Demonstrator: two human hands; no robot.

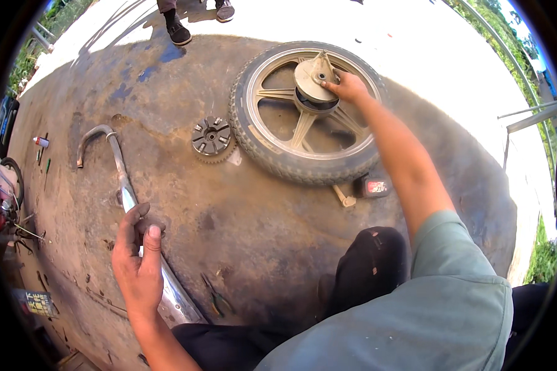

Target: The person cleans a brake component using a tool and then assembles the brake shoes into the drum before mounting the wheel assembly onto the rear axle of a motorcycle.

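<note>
A motorcycle wheel with a black tyre and a tan cast rim lies flat on the floor in front of me. My right hand reaches across it and grips the edge of a round tan brake plate with a pointed arm. The plate sits tilted over the hub, and a dark gap shows beneath it. My left hand hovers above a silver exhaust pipe, fingers loosely bent and apart, with nothing visible in it. Left of the tyre rests a sprocket carrier with its toothed ring.
Pliers lie near my knee. A black-and-red battery pack and a metal lever end are beside the tyre. A spray can and a screwdriver lie far left. Another person's shoes stand at the back.
</note>
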